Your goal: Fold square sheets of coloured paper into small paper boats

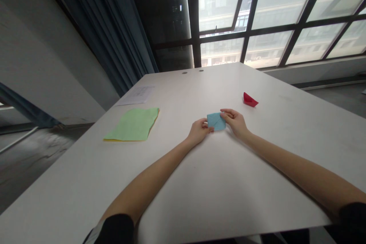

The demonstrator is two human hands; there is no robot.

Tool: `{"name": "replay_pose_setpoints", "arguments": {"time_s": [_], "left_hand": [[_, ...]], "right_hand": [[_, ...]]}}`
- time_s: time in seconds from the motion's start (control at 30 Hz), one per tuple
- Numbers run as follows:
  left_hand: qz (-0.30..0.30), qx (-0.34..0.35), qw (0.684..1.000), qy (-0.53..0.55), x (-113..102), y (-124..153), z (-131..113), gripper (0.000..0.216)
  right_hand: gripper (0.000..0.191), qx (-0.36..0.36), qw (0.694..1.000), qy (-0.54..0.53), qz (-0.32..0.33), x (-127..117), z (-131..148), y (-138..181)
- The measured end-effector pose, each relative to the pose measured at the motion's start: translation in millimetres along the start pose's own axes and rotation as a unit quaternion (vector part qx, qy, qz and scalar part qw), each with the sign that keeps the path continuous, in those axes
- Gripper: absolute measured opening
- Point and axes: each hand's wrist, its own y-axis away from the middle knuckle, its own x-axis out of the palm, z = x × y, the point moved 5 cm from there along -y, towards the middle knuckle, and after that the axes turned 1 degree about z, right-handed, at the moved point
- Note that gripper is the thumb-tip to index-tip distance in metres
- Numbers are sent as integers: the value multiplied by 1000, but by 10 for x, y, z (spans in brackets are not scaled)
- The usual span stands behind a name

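A small folded piece of light blue paper (216, 121) lies on the white table (223, 183), held between both hands. My left hand (198, 130) pinches its left edge with curled fingers. My right hand (235, 121) grips its right edge, thumb and fingers closed over the paper. Both forearms stretch out over the table from the near edge.
A red folded paper boat (249, 100) sits beyond my right hand. A stack of green sheets (133, 124) with yellow underneath lies to the left, a white printed sheet (136, 95) behind it. Windows and a dark curtain stand past the table's far edge.
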Motion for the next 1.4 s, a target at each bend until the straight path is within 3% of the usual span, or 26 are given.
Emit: {"name": "replay_pose_setpoints", "arguments": {"time_s": [0.23,0.33,0.47,0.57,0.67,1.1,1.4], "left_hand": [[-19,8,994,103,-1,-14,-52,24],[-48,26,990,128,-27,-19,-78,32],[-95,77,987,109,-90,0,-145,45],[-103,107,988,48,-100,38,-226,29],[-108,113,988,-11,-92,66,-277,18],[-101,118,987,-45,-63,94,-318,22],[-55,81,995,-8,15,106,-275,28]], "right_hand": [[50,-64,997,18,44,60,98,44],[45,-96,992,62,55,87,131,92],[35,-142,974,171,50,106,201,162],[28,-155,957,238,53,129,260,216],[25,-151,956,242,72,157,287,244],[18,-181,952,236,76,172,328,226],[24,-100,978,178,34,128,249,152]]}}
